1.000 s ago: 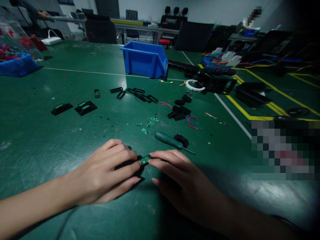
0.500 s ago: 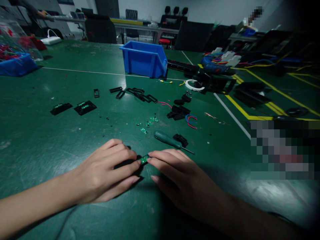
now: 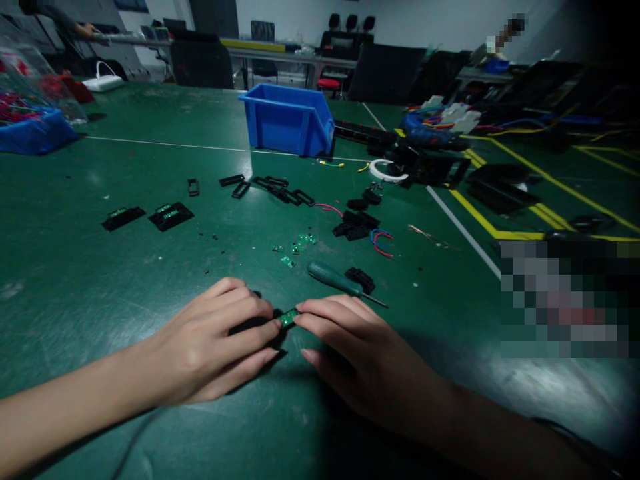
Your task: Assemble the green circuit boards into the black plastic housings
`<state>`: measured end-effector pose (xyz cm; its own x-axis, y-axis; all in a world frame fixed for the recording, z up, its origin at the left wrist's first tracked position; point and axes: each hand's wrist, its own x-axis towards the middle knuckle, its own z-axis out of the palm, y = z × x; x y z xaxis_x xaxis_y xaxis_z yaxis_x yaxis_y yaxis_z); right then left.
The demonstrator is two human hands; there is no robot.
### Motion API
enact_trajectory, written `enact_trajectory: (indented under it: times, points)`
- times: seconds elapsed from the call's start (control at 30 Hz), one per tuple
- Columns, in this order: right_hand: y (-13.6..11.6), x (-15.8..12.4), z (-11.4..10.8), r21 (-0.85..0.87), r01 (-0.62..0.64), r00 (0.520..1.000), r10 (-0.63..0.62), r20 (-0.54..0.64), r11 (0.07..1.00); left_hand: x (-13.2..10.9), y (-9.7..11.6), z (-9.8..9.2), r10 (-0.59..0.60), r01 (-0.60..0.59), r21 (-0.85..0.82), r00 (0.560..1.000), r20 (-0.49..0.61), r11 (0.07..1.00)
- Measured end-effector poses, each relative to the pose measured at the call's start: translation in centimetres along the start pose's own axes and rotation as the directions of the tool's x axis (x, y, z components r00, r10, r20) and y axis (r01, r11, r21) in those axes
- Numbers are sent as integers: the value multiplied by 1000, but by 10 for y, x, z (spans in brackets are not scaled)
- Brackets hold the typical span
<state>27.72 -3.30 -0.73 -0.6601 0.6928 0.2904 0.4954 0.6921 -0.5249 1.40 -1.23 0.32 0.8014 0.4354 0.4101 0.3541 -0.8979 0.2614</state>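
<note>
**Green board (image 3: 289,318) between two hands**

In the head view, the left hand (image 3: 207,343) grasps the board's left end by fingertips, the right hand (image 3: 363,350) its right end, at the near middle of the table (image 3: 125,280). Any lettering is too small to read.

A hand could slide between the left hand (image 3: 210,343) and the black plate (image 3: 175,222). Ahead of the right hand (image 3: 367,347), the screwdriver (image 3: 333,279) is in the way. Farther back, the blue bin (image 3: 287,120) blocks too.
</note>
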Motion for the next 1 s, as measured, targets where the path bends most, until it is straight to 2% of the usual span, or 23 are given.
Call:
enact_trajectory:
  times: [0.57, 1.0]
  points:
    - [3, 0, 1, 44, -15, 1000, 15, -2, 999, -1, 0, -1, 25, -25, -26, 1000, 5, 999]
    - [1, 0, -1, 32, -43, 999, 43, 12, 999, -3, -2, 1, -10, 15, -98, 999, 49, 995]
